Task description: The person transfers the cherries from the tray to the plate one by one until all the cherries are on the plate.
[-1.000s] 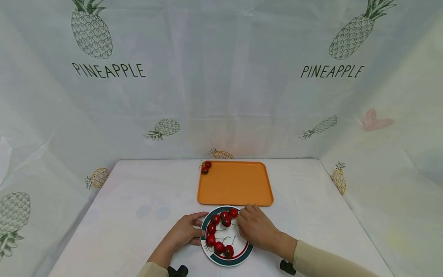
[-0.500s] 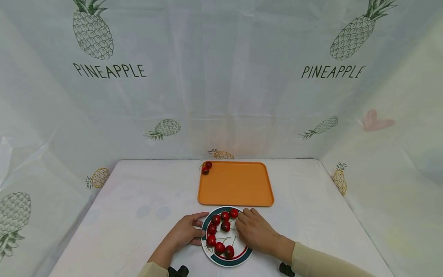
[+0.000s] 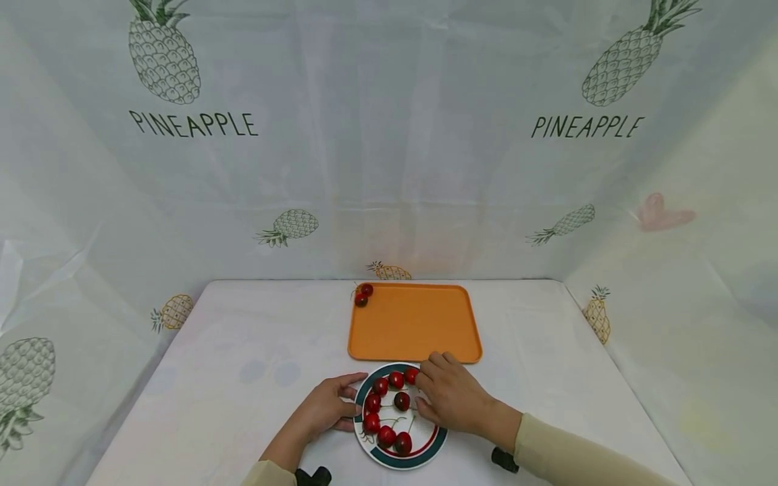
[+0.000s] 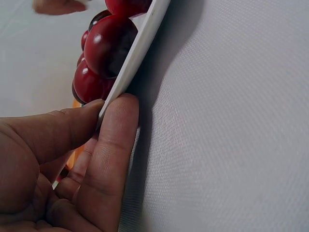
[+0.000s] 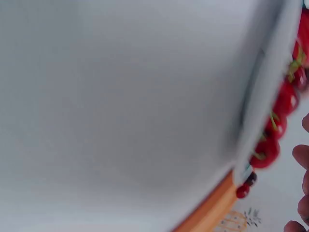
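A white plate (image 3: 400, 463) with a teal rim band holds several red cherries (image 3: 371, 423), most in a curve along its left side. My left hand (image 3: 326, 406) pinches the plate's left edge; in the left wrist view the thumb (image 4: 72, 126) lies on the upper face and a finger beneath. Over the plate's right side is my right hand (image 3: 456, 395), thumb apart from the fingers. A darker cherry (image 3: 402, 401) lies near its thumb, stem toward it. In the right wrist view, fingertips (image 5: 301, 155) show beside the cherries with nothing seen between them.
Just behind the plate lies an orange tray (image 3: 413, 324), with a few cherries (image 3: 363, 294) at its far left corner. White cloth covers the table (image 3: 255, 351). A pineapple-print sheet (image 3: 389, 155) hangs at the back and sides.
The darker cherry has moved a little down and right, away from the cherry it was beside. My right hand's fingers and thumb have spread apart. The left hand stays at the plate's edge.
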### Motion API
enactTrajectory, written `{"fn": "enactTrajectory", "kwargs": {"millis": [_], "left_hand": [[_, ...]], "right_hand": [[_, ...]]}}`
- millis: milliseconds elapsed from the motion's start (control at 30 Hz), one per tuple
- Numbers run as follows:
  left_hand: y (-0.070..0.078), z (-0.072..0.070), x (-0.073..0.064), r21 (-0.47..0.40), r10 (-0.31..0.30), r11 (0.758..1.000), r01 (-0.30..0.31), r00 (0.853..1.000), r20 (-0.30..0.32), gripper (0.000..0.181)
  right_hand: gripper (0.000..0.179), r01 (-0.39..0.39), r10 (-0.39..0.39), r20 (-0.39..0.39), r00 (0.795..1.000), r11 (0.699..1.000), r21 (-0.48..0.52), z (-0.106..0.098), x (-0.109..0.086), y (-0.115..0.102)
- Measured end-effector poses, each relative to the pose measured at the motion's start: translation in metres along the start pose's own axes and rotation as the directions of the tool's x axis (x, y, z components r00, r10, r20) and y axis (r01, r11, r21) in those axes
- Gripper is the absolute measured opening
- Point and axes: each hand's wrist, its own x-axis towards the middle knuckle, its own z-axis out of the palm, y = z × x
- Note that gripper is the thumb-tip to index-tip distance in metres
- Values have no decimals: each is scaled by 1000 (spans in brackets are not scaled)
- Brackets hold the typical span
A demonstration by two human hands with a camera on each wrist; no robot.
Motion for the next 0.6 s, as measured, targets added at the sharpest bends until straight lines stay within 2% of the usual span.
{"fn": "enactTrajectory", "kwargs": {"millis": [100, 233, 600], "left_hand": [[2, -1, -2, -8, -5, 1000, 5, 1000, 0, 68], [1, -2, -3, -14, -13, 1000, 13, 1000, -2, 68], [0, -1, -3, -44, -1, 999, 1, 1000, 13, 67]], "right_hand": [[26, -6, 3, -51, 999, 999, -48, -6, 15, 10], [26, -20, 14, -73, 997, 996, -81, -8, 43, 22], [23, -38, 30, -78, 997, 994, -106, 14, 127, 55]]}}
